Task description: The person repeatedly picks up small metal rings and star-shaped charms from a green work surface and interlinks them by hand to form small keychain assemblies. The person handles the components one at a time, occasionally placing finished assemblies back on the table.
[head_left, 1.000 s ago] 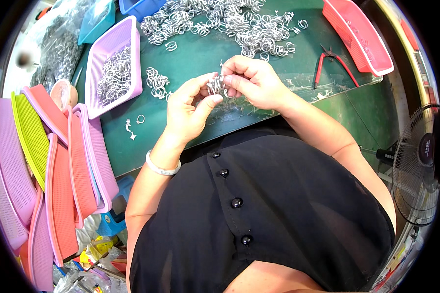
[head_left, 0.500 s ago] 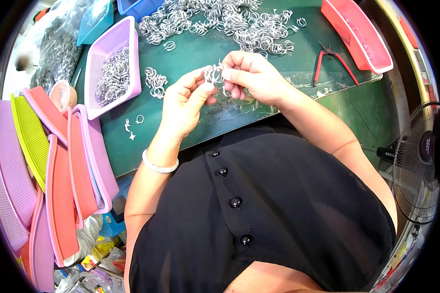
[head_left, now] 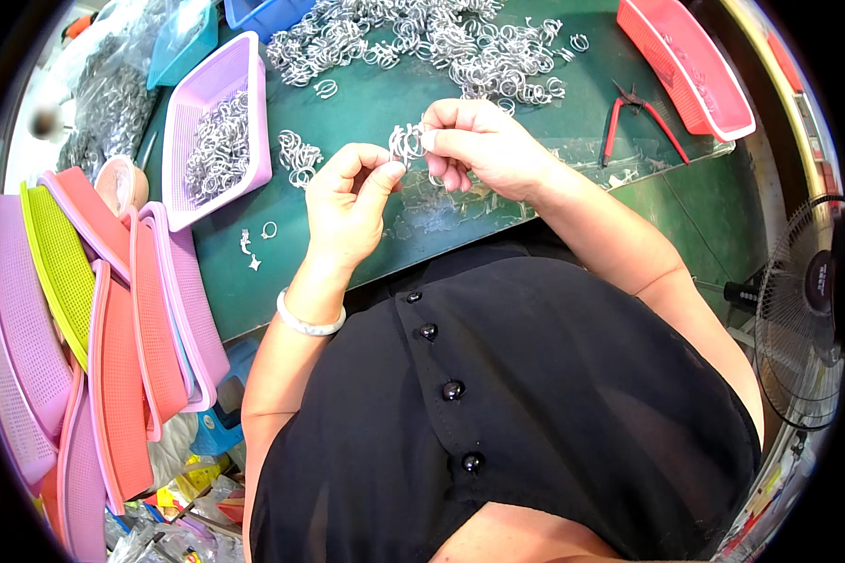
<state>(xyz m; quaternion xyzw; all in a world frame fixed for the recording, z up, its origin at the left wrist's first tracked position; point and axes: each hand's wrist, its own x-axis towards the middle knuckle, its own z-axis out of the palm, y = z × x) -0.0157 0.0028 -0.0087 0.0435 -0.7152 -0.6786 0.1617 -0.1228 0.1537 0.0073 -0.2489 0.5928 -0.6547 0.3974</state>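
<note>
Between my hands, above the green table's near edge, is a small cluster of silvery metal rings (head_left: 407,142). My left hand (head_left: 349,192) pinches its lower left side between thumb and forefinger. On the other side my right hand (head_left: 483,145) grips it with thumb and forefinger, the other fingers curled beneath. Part of another ring shows under the right fingers. Just left of my left hand lies a little pile of rings (head_left: 299,158). A large heap of similar rings (head_left: 422,42) spreads across the far part of the table.
A lilac basket (head_left: 261,122) of rings stands left, near loose pieces (head_left: 253,264) on the green table (head_left: 366,103). Red-handled pliers (head_left: 614,127) and a pink basket (head_left: 734,122) lie right. Stacked baskets (head_left: 122,375) fill the lower left; a fan (head_left: 798,310) stands far right.
My left hand has shifted slightly left and down, and its fingers cover less of the ring cluster. The right hand has barely moved and keeps its grip.
</note>
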